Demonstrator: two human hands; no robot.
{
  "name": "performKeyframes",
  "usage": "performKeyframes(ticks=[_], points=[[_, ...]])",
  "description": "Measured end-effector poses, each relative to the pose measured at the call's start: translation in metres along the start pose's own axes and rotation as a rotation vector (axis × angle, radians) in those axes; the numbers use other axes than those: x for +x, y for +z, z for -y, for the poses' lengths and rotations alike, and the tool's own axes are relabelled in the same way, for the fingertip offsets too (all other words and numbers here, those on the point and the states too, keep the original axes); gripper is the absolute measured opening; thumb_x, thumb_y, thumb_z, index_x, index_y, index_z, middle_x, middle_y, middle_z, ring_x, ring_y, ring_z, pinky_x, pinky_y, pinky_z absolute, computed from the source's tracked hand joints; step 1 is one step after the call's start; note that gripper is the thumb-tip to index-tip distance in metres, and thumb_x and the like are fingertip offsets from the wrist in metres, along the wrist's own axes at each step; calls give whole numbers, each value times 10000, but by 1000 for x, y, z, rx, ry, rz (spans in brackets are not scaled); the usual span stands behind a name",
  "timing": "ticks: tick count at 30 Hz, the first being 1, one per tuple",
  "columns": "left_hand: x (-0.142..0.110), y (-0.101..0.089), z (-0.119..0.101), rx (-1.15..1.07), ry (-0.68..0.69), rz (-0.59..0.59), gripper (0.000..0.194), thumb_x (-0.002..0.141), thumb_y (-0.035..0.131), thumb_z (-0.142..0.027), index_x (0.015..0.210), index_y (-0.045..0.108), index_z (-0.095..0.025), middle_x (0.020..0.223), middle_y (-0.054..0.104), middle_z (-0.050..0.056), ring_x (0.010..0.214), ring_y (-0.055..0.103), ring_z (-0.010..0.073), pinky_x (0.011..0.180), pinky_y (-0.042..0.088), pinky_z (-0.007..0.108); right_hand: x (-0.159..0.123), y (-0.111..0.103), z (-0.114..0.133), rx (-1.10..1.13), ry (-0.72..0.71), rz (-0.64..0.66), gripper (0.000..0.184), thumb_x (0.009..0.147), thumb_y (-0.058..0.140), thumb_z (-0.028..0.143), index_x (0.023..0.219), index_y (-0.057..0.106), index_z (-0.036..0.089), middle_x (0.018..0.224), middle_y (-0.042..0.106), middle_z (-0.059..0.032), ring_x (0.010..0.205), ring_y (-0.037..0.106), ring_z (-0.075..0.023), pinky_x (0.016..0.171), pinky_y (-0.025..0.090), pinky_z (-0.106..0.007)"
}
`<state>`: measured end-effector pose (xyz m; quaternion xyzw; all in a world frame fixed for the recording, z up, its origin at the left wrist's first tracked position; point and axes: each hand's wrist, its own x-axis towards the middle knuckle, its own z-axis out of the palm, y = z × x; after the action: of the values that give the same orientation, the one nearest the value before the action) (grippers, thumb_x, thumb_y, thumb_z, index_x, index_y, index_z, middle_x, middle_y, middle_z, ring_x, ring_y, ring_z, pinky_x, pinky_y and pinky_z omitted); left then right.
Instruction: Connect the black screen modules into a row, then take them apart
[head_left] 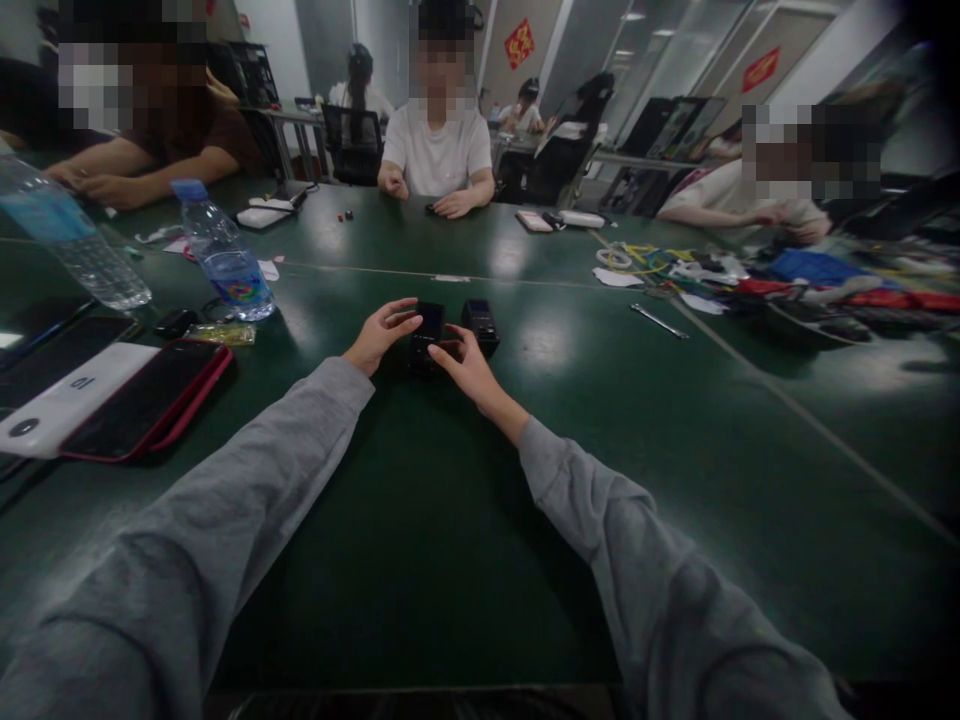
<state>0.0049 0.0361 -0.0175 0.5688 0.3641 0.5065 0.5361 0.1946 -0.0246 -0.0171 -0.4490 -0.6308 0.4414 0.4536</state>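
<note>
A small black box-shaped device stands between my two hands on the dark green table. My left hand has its fingertips and thumb at the left side and upper edge of it. From the right, my right hand reaches round it, thumb on the front and fingers behind. A second black device of similar shape stands just beyond, a little to the right, touched by neither hand as far as I can see. Fine details of both devices are too dark to make out.
On the left are a blue-capped water bottle, a larger bottle and a phone in a red case. A wrench lies to the right, before a heap of cables. Several people sit around.
</note>
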Motion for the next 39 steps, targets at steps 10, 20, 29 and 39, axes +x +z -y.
performKeyframes(ticks=[10, 20, 29, 39], points=[[-19, -5, -6, 137, -86, 85, 850, 655, 834, -418, 1382, 444, -215, 1128, 663, 128, 1084, 632, 276, 958, 489, 479, -3, -4, -10, 116, -45, 10, 704, 814, 711, 462, 1356, 338, 210, 1113, 634, -93, 1099, 611, -232, 1017, 475, -444], [-26, -5, -17, 159, -155, 116, 826, 637, 854, -399, 1335, 487, -155, 1011, 691, 110, 1016, 659, 263, 962, 474, 468, 0, -9, -14, 132, -39, 43, 671, 823, 705, 454, 1344, 357, 214, 1146, 621, -92, 1104, 609, -224, 1010, 486, -438], [-24, -10, -9, 138, -102, 141, 744, 633, 853, -353, 1285, 540, -177, 994, 689, 84, 981, 659, 245, 942, 480, 469, 1, -10, -8, 135, -19, 67, 665, 790, 722, 438, 1322, 418, 181, 1168, 601, -122, 1156, 570, -241, 1030, 464, -445], [-26, -7, -14, 125, -120, 187, 616, 608, 854, -338, 1134, 601, -142, 1050, 680, 83, 1029, 631, 233, 1022, 404, 479, 1, -11, -4, 236, 7, 72, 582, 734, 790, 491, 1192, 560, 215, 1067, 639, -62, 1075, 594, -229, 1011, 455, -416]])
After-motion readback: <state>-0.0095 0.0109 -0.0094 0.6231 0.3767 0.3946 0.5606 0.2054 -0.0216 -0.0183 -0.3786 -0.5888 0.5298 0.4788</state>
